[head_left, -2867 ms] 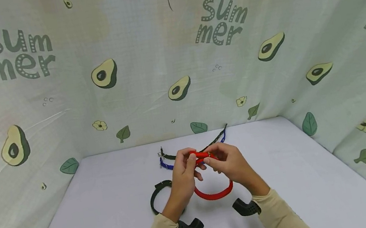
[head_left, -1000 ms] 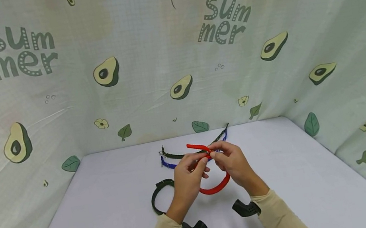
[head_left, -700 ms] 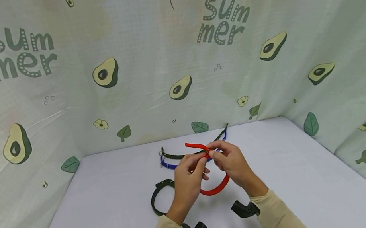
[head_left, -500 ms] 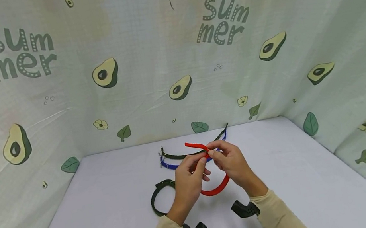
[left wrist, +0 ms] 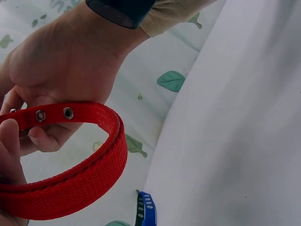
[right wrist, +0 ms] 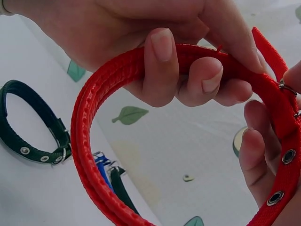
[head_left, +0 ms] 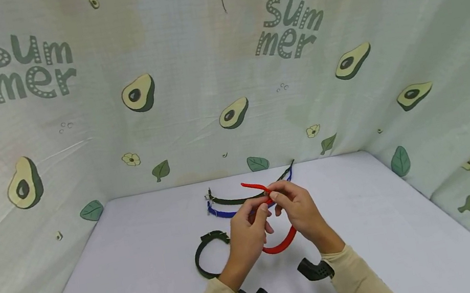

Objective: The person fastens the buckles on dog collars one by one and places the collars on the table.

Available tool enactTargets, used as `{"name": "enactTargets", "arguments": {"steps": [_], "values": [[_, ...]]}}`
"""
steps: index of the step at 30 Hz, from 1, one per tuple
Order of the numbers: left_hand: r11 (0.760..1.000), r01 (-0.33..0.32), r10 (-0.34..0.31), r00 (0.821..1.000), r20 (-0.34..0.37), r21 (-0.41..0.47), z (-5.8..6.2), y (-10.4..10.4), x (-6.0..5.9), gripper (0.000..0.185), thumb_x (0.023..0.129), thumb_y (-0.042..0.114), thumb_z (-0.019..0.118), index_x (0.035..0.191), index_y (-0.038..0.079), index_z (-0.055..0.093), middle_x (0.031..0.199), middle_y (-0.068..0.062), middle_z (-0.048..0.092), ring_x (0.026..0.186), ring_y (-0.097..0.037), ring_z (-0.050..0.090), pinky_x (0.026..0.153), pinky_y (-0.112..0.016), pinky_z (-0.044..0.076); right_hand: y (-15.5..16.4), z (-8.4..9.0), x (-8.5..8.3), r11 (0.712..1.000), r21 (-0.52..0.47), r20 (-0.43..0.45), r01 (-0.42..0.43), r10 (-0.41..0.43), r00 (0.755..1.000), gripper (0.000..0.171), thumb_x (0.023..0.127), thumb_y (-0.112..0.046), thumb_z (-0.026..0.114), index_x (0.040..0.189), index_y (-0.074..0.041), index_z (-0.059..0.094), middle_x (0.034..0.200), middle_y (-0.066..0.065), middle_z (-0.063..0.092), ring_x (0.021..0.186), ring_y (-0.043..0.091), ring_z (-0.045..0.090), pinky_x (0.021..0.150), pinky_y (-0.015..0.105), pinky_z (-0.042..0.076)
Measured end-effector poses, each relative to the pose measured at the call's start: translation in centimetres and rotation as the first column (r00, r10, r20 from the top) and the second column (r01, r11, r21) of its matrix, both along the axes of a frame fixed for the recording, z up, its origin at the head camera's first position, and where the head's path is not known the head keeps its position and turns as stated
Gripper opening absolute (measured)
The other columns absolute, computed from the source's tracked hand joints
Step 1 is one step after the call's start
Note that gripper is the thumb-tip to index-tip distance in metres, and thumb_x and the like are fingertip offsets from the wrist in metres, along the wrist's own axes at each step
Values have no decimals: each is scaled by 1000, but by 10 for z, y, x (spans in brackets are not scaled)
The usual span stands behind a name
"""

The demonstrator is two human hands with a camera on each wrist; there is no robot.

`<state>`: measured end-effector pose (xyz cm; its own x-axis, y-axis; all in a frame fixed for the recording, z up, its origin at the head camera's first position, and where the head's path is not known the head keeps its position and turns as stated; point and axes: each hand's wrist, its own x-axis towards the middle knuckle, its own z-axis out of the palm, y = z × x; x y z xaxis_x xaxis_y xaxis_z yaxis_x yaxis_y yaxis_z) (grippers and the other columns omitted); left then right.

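Note:
Both hands hold a red webbing collar [head_left: 282, 244] above the white table [head_left: 120, 269]. My left hand [head_left: 259, 213] grips the band, fingers curled over it, as the right wrist view shows [right wrist: 160, 70]. My right hand [head_left: 275, 197] pinches the collar by its metal buckle [right wrist: 287, 87] and the eyelet end [right wrist: 282, 179]. The collar's tail [head_left: 253, 186] sticks up to the left past my fingers. In the left wrist view the red collar [left wrist: 89, 176] curves under the right hand [left wrist: 61, 70].
A buckled dark green collar [head_left: 204, 258] lies on the table left of my hands. A flat dark green strap [head_left: 234, 200] and a blue strap [head_left: 223, 214] lie behind them. Avocado-print cloth walls [head_left: 226, 91] close in the back and both sides.
Since 2.9 s ago the red collar's tail has come out up and to the left between my hands. In the last second the hands have barely moved.

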<state>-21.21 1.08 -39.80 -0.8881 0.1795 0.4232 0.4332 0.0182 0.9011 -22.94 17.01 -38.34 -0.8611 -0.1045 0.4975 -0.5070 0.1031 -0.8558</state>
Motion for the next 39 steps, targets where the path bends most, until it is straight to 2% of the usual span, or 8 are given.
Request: {"name": "enactTargets", "arguments": {"steps": [3,8,14,20,27,31,35,39], "values": [[1000,-4,4,1000,-16,-10,1,0,-1,24,103,29,58,123,18,67,94,-13,64,59,-22,62,48,-27,52,0,0,0,1000,-13,-4,-23,23,1000,18,103,-7,53,113,4,64,96,17,63,77,22,60,65,29,55],[999,-8,7,999,-33,-35,2,-1,-2,23,104,28,56,122,17,68,90,-8,62,59,-28,62,47,-29,52,1,-2,-1,999,-21,10,-40,40,999,18,104,-7,52,113,4,63,90,19,62,73,24,59,63,28,54],[997,-6,4,999,-37,-72,3,-3,-3,23,105,27,56,121,17,69,88,-5,61,55,-18,61,47,-30,53,4,-3,-1,999,-14,7,-39,39,999,17,103,-7,54,113,3,64,88,20,63,73,22,61,63,28,55],[995,-5,2,1000,-27,-104,5,-3,-5,24,105,27,55,122,18,69,86,-2,58,54,-16,59,48,-29,52,11,-1,0,994,-28,9,-107,107,994,21,101,-4,56,118,4,65,92,24,64,75,27,63,64,28,55],[999,37,-36,999,29,-27,12,-6,-6,28,101,24,63,121,7,55,93,-5,69,58,-20,61,52,-29,54,17,3,1,992,20,18,-126,125,992,20,100,-4,56,115,1,68,88,17,68,70,29,61,64,34,57],[999,53,-53,998,45,-4,14,-10,-6,32,98,23,68,122,10,52,98,-3,72,61,-20,62,54,-26,52,18,5,3,988,74,36,-138,136,990,20,99,-2,53,113,0,67,90,15,69,72,29,63,66,36,57],[998,48,-48,999,6,-27,15,-14,-7,37,95,24,71,125,10,53,100,-2,73,64,-20,64,59,-28,53,19,7,5,981,111,47,-160,156,987,20,100,-3,51,112,-1,66,94,17,68,77,29,66,67,36,58],[997,20,-24,998,-55,-77,15,-15,-8,42,92,25,74,126,9,55,98,1,74,65,-19,65,65,-33,57,19,9,4,978,126,53,-166,161,986,14,102,-10,55,109,-2,65,92,18,67,79,32,66,68,36,58]]}}
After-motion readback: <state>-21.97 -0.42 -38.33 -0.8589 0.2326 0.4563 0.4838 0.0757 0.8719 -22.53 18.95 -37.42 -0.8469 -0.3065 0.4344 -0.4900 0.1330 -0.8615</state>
